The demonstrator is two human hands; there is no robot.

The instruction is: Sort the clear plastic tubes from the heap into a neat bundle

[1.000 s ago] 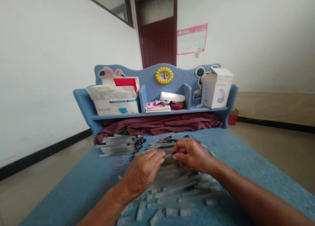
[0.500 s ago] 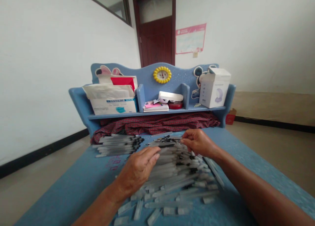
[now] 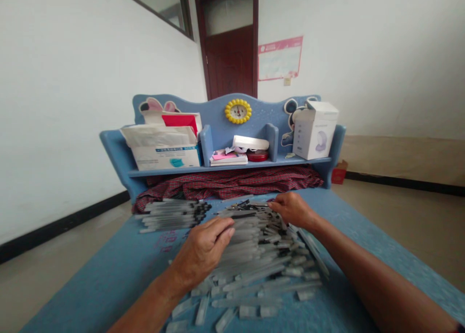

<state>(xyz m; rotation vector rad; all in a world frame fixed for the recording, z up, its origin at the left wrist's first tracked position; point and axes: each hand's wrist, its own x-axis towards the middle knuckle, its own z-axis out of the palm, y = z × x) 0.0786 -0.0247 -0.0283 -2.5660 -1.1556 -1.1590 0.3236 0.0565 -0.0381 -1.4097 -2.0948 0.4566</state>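
Observation:
My left hand (image 3: 207,241) is over the left side of a pile of clear pen barrels (image 3: 245,241). Its fingers are bent and pressed together with the thumb alongside; whatever they hold is hidden. A dark stick-like piece (image 3: 242,216) lies just beyond its fingertips. At the pile's far right side, my right hand (image 3: 292,209) has thumb and forefinger pinched by small black pen parts (image 3: 250,205); what is in the pinch is too small to make out. Loose translucent pen caps (image 3: 250,312) are scattered along the near edge of the pile.
A row of clear pens with black ends (image 3: 172,214) lies at the far left of the blue table (image 3: 119,270). Behind are a bunched checked cloth (image 3: 232,183) and a shelf holding a mask box (image 3: 165,154), a white carton (image 3: 316,132) and a red round tin (image 3: 257,156).
My right hand has shifted very slightly, its thumb and forefinger still pinched at the black parts. My left hand stays almost in place. The whole view has shifted a little.

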